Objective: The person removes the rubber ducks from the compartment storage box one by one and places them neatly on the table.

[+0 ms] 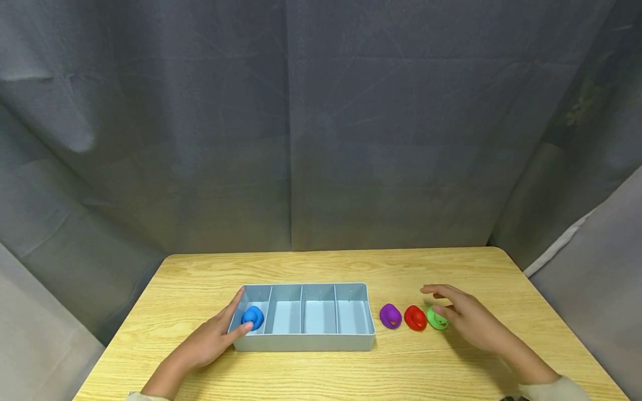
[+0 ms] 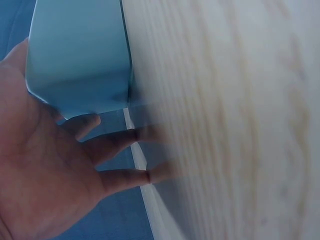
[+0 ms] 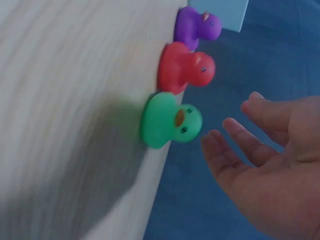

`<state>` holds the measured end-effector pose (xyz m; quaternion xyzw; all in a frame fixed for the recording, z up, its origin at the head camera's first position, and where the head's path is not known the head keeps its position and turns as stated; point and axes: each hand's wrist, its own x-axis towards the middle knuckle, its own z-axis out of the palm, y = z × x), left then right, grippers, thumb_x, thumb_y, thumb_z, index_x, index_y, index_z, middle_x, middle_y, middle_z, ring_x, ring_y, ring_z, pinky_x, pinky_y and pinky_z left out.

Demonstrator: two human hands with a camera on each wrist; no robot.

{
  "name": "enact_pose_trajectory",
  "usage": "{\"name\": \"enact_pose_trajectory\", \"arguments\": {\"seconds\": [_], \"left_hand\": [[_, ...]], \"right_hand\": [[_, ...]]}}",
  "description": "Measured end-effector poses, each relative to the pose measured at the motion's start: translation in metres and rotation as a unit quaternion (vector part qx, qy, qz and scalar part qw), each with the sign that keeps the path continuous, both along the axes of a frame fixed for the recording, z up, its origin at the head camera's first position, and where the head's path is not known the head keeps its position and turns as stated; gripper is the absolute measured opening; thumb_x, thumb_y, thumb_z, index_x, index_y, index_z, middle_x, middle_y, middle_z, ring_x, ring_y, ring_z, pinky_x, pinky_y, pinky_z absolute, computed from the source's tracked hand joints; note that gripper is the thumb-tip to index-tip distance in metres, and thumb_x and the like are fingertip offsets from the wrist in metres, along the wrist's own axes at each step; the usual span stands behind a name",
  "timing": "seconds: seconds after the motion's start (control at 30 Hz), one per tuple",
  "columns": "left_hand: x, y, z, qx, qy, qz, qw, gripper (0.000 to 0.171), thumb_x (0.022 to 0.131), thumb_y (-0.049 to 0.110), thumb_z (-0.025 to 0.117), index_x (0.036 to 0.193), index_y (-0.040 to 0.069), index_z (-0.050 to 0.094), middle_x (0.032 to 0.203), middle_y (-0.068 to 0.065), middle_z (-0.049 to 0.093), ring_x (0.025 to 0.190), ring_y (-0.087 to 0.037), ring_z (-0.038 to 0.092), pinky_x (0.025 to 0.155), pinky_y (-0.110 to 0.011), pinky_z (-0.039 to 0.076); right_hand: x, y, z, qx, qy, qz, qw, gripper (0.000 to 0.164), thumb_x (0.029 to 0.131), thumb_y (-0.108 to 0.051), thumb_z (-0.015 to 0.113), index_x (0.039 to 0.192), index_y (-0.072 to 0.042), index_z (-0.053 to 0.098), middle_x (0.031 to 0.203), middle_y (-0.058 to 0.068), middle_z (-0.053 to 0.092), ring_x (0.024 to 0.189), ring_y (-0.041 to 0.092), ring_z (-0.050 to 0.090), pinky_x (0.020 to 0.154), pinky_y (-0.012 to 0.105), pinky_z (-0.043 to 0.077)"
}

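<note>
A light blue box [image 1: 303, 342] with a row of compartments lies on the table, a blue rubber duck [image 1: 253, 315] in its leftmost compartment. My left hand [image 1: 213, 337] holds the box's left end, thumb over the front rim and index finger along the left wall up to the back corner; its other fingers reach down to the tabletop in the left wrist view. To the right of the box sit a purple duck [image 1: 390, 315], a red duck [image 1: 415, 317] and a green duck [image 3: 160, 120] in a row. Above the green duck hovers my right hand [image 1: 468, 317], fingers loosely spread, holding nothing.
The wooden table [image 1: 301, 376] has its back edge near a grey curtain [image 1: 321, 167], and more curtain hangs on both sides. Three thin dividers split the box. The purple duck stands close to the box's right end.
</note>
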<state>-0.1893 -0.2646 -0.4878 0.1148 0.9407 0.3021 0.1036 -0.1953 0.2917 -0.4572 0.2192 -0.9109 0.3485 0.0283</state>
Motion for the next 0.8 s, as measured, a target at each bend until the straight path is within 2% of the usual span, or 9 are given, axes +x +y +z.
{"name": "enact_pose_trajectory", "arguments": {"seconds": [0.27,0.57,0.73,0.8], "left_hand": [[0.000,0.001,0.001,0.000,-0.002,0.002,1.0000,0.084,0.104,0.061,0.047,0.168,0.031,0.000,0.171,-0.015,0.016,0.149,-0.051,0.030,0.113,-0.070,0.031],[0.000,0.000,0.002,0.008,-0.005,-0.005,0.9999,0.084,0.105,0.057,0.048,0.168,0.029,-0.001,0.171,-0.015,0.015,0.150,-0.050,0.028,0.114,-0.070,0.030],[0.000,-0.002,0.003,0.017,-0.011,-0.013,0.9997,0.085,0.105,0.056,0.050,0.167,0.031,-0.003,0.171,-0.016,0.013,0.151,-0.050,0.026,0.114,-0.070,0.030],[0.000,-0.003,0.003,0.023,-0.013,-0.016,0.9995,0.086,0.105,0.055,0.051,0.167,0.032,-0.004,0.171,-0.016,0.011,0.151,-0.049,0.025,0.114,-0.070,0.029]], "right_hand": [[-0.003,-0.029,0.012,-0.018,-0.021,0.023,0.999,0.040,0.101,-0.007,0.064,0.141,-0.012,0.059,0.140,0.010,0.062,0.125,0.037,0.062,0.092,0.032,0.057],[-0.010,-0.067,0.014,-0.022,-0.032,0.056,0.998,0.041,0.102,-0.005,0.063,0.141,-0.013,0.059,0.142,0.007,0.061,0.126,0.034,0.062,0.095,0.036,0.056],[-0.012,-0.088,0.015,-0.033,-0.028,0.083,0.996,0.041,0.102,-0.003,0.062,0.142,-0.010,0.058,0.145,0.010,0.059,0.129,0.038,0.059,0.096,0.044,0.056],[-0.012,-0.096,0.016,-0.040,-0.031,0.091,0.995,0.040,0.103,-0.004,0.061,0.142,-0.010,0.058,0.146,0.012,0.058,0.126,0.037,0.061,0.094,0.043,0.057]]}}
